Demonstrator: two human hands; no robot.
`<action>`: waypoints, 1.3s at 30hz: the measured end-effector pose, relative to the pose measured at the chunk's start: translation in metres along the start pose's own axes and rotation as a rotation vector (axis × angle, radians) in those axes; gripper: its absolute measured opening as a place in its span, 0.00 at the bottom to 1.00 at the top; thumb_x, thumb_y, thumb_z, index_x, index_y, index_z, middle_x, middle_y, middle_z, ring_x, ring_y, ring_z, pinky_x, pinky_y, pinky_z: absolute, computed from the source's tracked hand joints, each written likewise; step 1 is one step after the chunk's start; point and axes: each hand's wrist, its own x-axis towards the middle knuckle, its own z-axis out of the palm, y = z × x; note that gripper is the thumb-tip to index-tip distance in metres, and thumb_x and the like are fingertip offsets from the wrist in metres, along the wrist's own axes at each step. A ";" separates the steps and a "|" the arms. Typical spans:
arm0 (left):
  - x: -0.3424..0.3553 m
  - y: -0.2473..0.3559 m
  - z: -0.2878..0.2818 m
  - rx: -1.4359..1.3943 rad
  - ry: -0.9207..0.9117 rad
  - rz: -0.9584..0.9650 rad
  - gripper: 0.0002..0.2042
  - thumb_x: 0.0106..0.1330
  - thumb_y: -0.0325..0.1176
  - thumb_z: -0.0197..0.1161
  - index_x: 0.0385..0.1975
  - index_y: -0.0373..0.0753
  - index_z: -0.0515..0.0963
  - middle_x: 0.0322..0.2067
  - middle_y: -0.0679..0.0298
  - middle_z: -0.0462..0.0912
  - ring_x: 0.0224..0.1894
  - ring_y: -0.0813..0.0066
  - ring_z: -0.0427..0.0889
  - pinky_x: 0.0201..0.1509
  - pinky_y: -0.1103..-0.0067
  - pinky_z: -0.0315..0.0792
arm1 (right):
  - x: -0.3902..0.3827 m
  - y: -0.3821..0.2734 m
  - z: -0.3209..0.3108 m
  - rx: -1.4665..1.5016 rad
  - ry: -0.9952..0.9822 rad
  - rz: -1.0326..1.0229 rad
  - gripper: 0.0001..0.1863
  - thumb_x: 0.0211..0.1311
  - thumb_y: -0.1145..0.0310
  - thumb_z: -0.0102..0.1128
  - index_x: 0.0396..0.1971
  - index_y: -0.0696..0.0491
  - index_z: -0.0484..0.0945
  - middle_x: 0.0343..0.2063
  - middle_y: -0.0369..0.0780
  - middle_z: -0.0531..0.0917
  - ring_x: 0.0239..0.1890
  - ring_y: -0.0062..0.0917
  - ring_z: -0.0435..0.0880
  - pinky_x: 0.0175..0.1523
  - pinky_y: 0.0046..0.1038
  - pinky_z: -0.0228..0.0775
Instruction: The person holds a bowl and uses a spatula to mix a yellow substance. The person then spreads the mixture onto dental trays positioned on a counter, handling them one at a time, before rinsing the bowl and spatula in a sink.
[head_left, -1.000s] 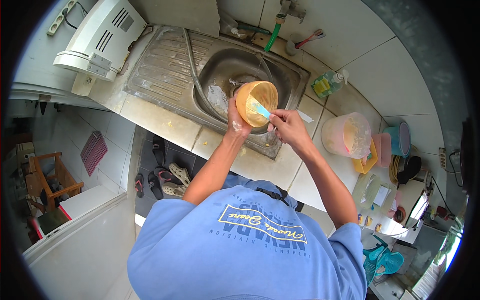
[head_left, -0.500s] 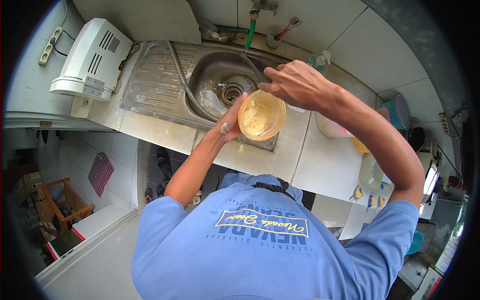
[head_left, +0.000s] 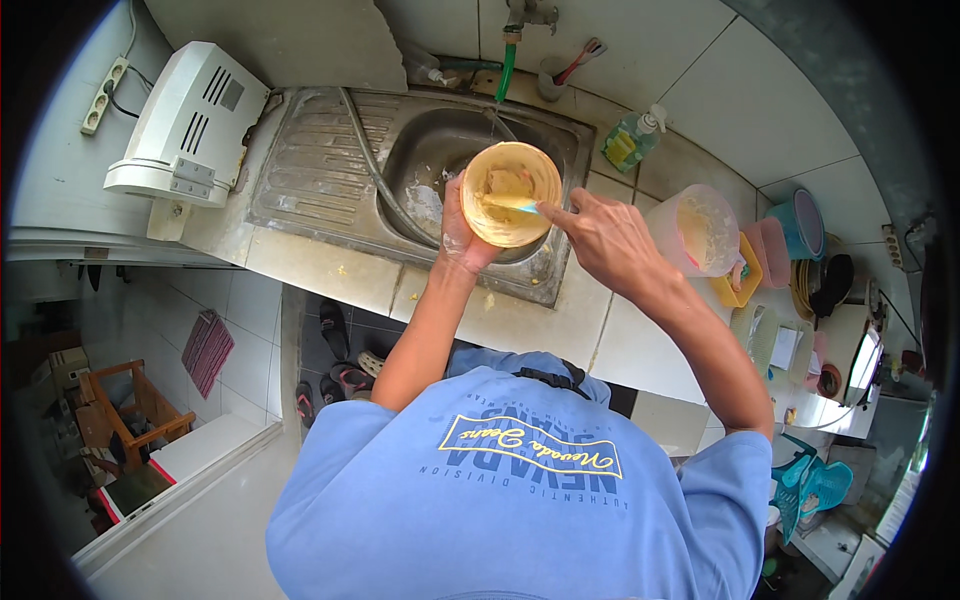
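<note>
A round, yellowish plastic tub [head_left: 548, 183] is tilted over the near side of the sink, its mouth toward me. Pasty pale-yellow residue coats its inside. My left hand [head_left: 466, 235] is wrapped round the tub's left and lower side, with whitish smears on the wrist. Pinched in my right hand [head_left: 612, 238] is the pale blue and white handle of a slim tool [head_left: 518, 204] that reaches inside the tub. The tool's working end lies against the residue, and its exact kind is unclear. Below the tub is the metal sink [head_left: 398, 172], its drain hidden.
A grey hose [head_left: 366, 150] crosses the drainboard into the sink. A green hose [head_left: 505, 72] hangs from the tap [head_left: 525, 16]. To the right are a soap bottle [head_left: 632, 138], a translucent container [head_left: 700, 230] and a yellow basin [head_left: 738, 280]. A white appliance [head_left: 178, 125] stands left.
The tub has moved away from me, over the sink, and tipped. My right hand has come down to the tub's right side, with the tool now showing inside it.
</note>
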 end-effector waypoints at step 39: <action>0.009 -0.035 -0.035 -0.117 0.130 0.164 0.27 0.63 0.53 0.45 0.55 0.41 0.71 0.53 0.57 0.75 0.55 0.58 0.74 0.60 0.62 0.69 | -0.037 -0.024 0.062 0.410 0.020 0.204 0.19 0.58 0.74 0.54 0.50 0.46 0.79 0.29 0.46 0.77 0.28 0.41 0.81 0.32 0.40 0.73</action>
